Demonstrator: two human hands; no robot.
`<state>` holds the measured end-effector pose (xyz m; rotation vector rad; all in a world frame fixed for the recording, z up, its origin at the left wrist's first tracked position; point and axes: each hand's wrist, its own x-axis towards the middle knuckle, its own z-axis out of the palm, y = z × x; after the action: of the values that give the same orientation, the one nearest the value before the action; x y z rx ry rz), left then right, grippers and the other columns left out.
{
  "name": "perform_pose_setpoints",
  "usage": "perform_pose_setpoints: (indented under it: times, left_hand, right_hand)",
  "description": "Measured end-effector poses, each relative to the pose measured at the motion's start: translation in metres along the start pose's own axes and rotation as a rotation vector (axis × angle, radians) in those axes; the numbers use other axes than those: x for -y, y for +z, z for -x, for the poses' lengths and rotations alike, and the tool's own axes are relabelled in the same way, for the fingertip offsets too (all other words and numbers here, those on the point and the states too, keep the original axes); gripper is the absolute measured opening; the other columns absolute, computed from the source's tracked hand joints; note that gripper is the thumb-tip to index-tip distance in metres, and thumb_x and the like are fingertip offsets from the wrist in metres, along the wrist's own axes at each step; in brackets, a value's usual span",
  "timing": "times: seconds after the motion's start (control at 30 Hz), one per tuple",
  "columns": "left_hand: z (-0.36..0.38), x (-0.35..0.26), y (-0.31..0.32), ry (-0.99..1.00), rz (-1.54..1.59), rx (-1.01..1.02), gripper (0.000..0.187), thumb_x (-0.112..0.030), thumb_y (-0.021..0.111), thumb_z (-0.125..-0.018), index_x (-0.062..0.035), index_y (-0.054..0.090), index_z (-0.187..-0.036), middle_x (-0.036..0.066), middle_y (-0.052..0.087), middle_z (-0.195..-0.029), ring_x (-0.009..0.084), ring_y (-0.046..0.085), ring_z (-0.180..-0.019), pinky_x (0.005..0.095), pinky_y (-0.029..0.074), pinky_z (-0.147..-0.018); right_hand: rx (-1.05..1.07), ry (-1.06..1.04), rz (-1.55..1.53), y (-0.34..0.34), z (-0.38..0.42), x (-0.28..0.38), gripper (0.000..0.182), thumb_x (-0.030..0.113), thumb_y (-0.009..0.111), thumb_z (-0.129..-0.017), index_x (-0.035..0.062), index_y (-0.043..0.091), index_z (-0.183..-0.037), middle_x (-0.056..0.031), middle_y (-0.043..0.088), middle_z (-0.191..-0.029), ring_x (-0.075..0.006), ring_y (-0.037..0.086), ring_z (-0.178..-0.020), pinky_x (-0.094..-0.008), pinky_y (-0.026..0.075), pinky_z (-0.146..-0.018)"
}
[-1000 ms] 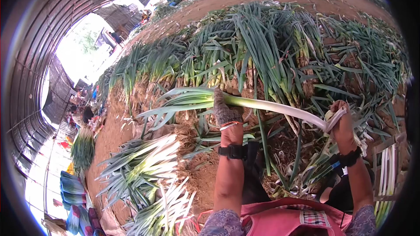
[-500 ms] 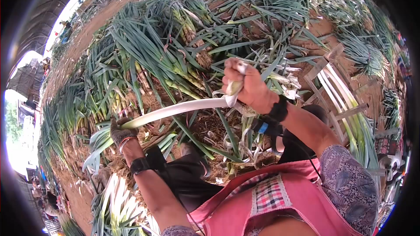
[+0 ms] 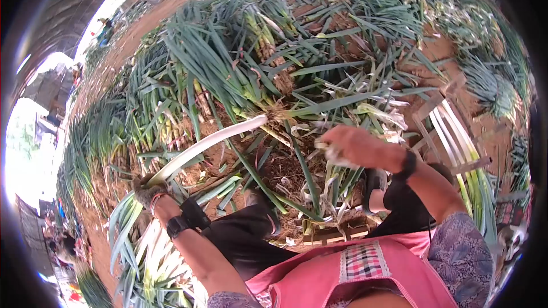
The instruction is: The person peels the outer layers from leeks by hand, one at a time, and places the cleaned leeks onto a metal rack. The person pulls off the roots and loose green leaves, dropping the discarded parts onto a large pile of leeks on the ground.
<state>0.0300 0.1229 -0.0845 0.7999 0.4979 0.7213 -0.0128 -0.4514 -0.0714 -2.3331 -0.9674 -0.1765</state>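
A long white-stemmed leek (image 3: 208, 141) runs up and right from my left hand (image 3: 149, 190), which wears a dark glove and is closed round its green end. The roots of the stalk show at its far tip. My right hand (image 3: 359, 148) is apart from the stalk, to its right, with fingers curled over some pale peelings (image 3: 337, 158). Peeled white leeks (image 3: 162, 254) lie in a pile below my left hand.
Heaps of unpeeled leeks (image 3: 211, 63) cover the ground ahead and to the left. On the right, a wooden rack (image 3: 434, 102) holds several white-stemmed leeks (image 3: 456, 137). Loose leaves and roots lie between my legs.
My right hand has come away from the leek's root end and moved right and down. My left hand has shifted slightly left and down, still holding the stalk, whose white root end is now bare.
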Motion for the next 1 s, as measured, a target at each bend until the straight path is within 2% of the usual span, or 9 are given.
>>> perform_pose_setpoints:
  times: [0.2,0.27,0.37,0.53,0.67,0.73,0.87,0.9,1.0]
  left_hand:
    - [0.018,-0.002,0.042,-0.169,0.319,0.127,0.029,-0.029,0.060,-0.081,-0.0102,0.044,-0.065,0.003,0.048,-0.057,0.0181,0.050,-0.051,0.0331,0.047,-0.057]
    - [0.017,0.003,0.046,-0.224,0.298,0.169,0.029,-0.027,0.060,-0.081,-0.0102,0.043,-0.064,0.002,0.047,-0.056,0.0179,0.048,-0.050,0.0335,0.047,-0.060]
    - [0.025,0.011,0.052,-0.374,0.371,0.376,0.029,-0.025,0.060,-0.081,-0.0096,0.044,-0.063,0.001,0.047,-0.057,0.0177,0.049,-0.053,0.0336,0.046,-0.060]
    - [0.063,0.010,0.080,-0.521,0.514,0.566,0.021,-0.016,0.062,-0.081,-0.0051,0.046,-0.073,0.004,0.047,-0.062,0.0171,0.049,-0.056,0.0303,0.046,-0.058]
    - [0.057,0.008,0.078,-0.585,0.563,0.454,0.021,-0.011,0.065,-0.077,-0.0055,0.045,-0.071,0.003,0.046,-0.061,0.0167,0.049,-0.056,0.0302,0.046,-0.057]
    - [0.032,0.010,0.056,-0.489,0.440,0.375,0.022,-0.012,0.066,-0.075,-0.0073,0.045,-0.070,0.002,0.045,-0.059,0.0164,0.049,-0.055,0.0310,0.046,-0.057]
    - [0.017,-0.026,0.010,-0.332,0.447,0.191,0.025,-0.022,0.060,-0.079,-0.0113,0.042,-0.066,0.000,0.043,-0.055,0.0168,0.050,-0.054,0.0327,0.045,-0.057]
    - [0.005,-0.030,-0.009,-0.267,0.380,0.130,0.025,-0.024,0.058,-0.080,-0.0123,0.041,-0.066,-0.001,0.043,-0.055,0.0166,0.049,-0.054,0.0328,0.045,-0.056]
    - [-0.025,-0.031,-0.041,-0.158,0.291,-0.045,0.026,-0.026,0.057,-0.081,-0.0138,0.039,-0.066,-0.001,0.042,-0.055,0.0158,0.049,-0.053,0.0330,0.044,-0.055]
  right_hand:
    - [0.420,0.200,-0.249,-0.028,-0.016,0.016,0.035,0.011,0.061,-0.079,0.0043,0.053,-0.113,-0.0088,0.060,-0.102,-0.0211,0.059,-0.091,-0.0337,0.048,-0.075]
    - [0.117,0.512,-0.528,-0.055,-0.036,0.027,0.030,0.022,0.056,-0.088,0.0054,0.055,-0.113,-0.0050,0.061,-0.102,-0.0126,0.056,-0.088,-0.0300,0.048,-0.072]
    - [-0.114,0.424,-0.745,-0.032,-0.048,0.002,0.035,0.036,0.044,-0.094,0.0074,0.059,-0.108,-0.0002,0.061,-0.099,-0.0065,0.052,-0.075,-0.0235,0.045,-0.065]
    - [0.503,0.148,-1.049,-0.020,-0.067,0.030,0.052,0.049,0.035,-0.094,0.0072,0.062,-0.106,-0.0002,0.061,-0.095,-0.0058,0.043,-0.066,-0.0197,0.038,-0.057]
    - [0.371,0.057,-0.896,0.001,-0.050,0.014,0.047,0.045,0.046,-0.091,0.0025,0.062,-0.105,-0.0006,0.058,-0.084,-0.0082,0.047,-0.068,-0.0234,0.040,-0.059]
    - [0.225,0.090,-0.868,-0.006,-0.021,-0.019,0.042,0.039,0.053,-0.089,-0.0002,0.059,-0.105,-0.0051,0.060,-0.095,-0.0151,0.056,-0.087,-0.0274,0.045,-0.078]
    - [0.085,0.626,-0.801,-0.092,0.040,-0.038,0.037,0.024,0.061,-0.085,-0.0003,0.052,-0.111,-0.0112,0.060,-0.101,-0.0215,0.058,-0.101,-0.0332,0.046,-0.089]
    - [0.090,0.627,-0.558,-0.104,0.043,-0.043,0.023,0.025,0.056,-0.088,0.0027,0.061,-0.092,0.0002,0.060,-0.079,-0.0090,0.056,-0.076,-0.0225,0.045,-0.071]
    - [0.192,0.681,-0.591,-0.077,0.046,-0.050,0.025,0.029,0.056,-0.087,0.0043,0.059,-0.091,-0.0032,0.059,-0.076,-0.0120,0.055,-0.071,-0.0292,0.044,-0.065]
